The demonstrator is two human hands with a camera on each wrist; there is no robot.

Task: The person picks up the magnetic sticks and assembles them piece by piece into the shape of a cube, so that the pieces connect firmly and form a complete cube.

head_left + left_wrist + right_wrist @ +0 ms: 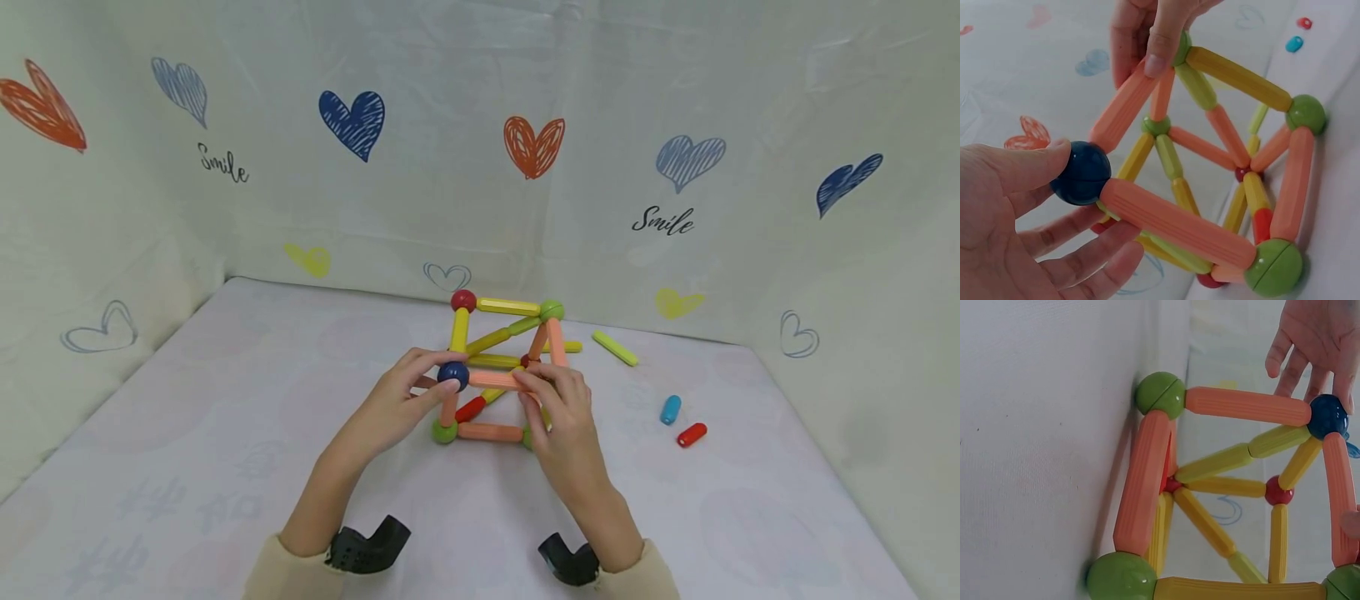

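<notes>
A frame of magnetic sticks and balls stands on the table, with green balls (445,430) at its lower corners and a red ball (463,301) at the upper back left. My left hand (396,404) holds the dark blue ball (453,376) at the upper front left, thumb and fingers on it. From that ball a salmon stick (491,381) runs right, and my right hand (562,417) pinches its far end. In the left wrist view the stick (1124,112) touches the blue ball (1082,173). Only a fingertip of the right hand (1351,524) shows in the right wrist view.
Loose on the table to the right lie a yellow-green stick (615,348), a short blue stick (671,410) and a short red stick (692,435). Behind the table hangs a white backdrop (450,208) printed with hearts.
</notes>
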